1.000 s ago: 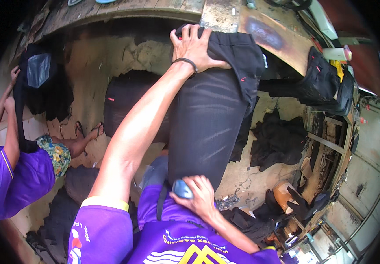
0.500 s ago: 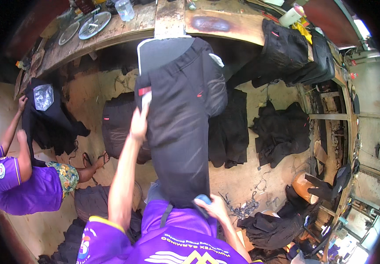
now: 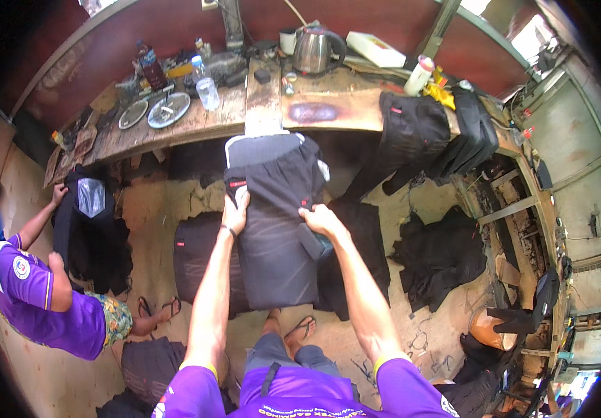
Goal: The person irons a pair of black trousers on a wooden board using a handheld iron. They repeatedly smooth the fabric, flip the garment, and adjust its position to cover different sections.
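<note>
Black trousers (image 3: 276, 258) with faded streaks are drawn over a grey padded board (image 3: 265, 152) that juts from the workbench toward me. My left hand (image 3: 236, 214) grips their left edge just below a red label; something white shows at its fingers. At the opposite edge, my right hand (image 3: 322, 219) pinches the cloth beside a small red tag. A dark, bluish-sided block (image 3: 314, 244) sits beneath that hand, seemingly held against the palm; its kind is unclear. White material pokes out at the upper right of the trousers.
On the bench (image 3: 230, 122) stand a steel kettle (image 3: 314, 50), a water bottle (image 3: 206, 89) and metal plates (image 3: 168, 110). More black trousers (image 3: 415, 122) hang over its right part. Dark garments (image 3: 440, 258) lie on the floor. At left, another person (image 3: 49, 299) handles a black garment.
My right hand has risen from the lower end of the trousers to their right edge and now pinches the cloth. The lower end hangs away from my lap. The view has tilted up.
</note>
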A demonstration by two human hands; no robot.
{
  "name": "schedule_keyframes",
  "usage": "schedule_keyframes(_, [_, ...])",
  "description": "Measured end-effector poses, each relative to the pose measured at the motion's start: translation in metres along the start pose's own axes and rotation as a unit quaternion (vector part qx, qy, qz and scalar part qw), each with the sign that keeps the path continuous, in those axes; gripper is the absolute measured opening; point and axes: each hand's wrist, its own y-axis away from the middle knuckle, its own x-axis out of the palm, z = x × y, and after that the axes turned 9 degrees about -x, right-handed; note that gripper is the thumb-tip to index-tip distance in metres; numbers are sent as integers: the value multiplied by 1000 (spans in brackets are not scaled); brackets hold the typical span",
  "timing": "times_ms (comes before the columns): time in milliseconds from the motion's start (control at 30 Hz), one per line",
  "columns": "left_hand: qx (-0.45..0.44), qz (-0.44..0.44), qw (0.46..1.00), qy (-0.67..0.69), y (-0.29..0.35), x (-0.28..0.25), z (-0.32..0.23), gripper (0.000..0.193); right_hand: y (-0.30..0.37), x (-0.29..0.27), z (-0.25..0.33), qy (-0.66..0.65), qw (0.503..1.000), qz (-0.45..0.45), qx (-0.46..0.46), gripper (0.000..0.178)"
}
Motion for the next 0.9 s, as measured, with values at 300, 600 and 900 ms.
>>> schedule_keyframes(300, [-280, 235, 870, 329, 262, -72, 41, 79, 156, 18, -45, -130, 980, 145, 44, 91])
schedule_keyframes(600, [-173, 535, 809, 172, 357, -35, -40, 69, 377, -4, -67, -72, 958, -37, 276, 78])
schedule_keyframes(900, [-56, 478, 871, -98, 301, 82, -98, 39, 417, -13, -120, -110, 861, -314, 385, 78])
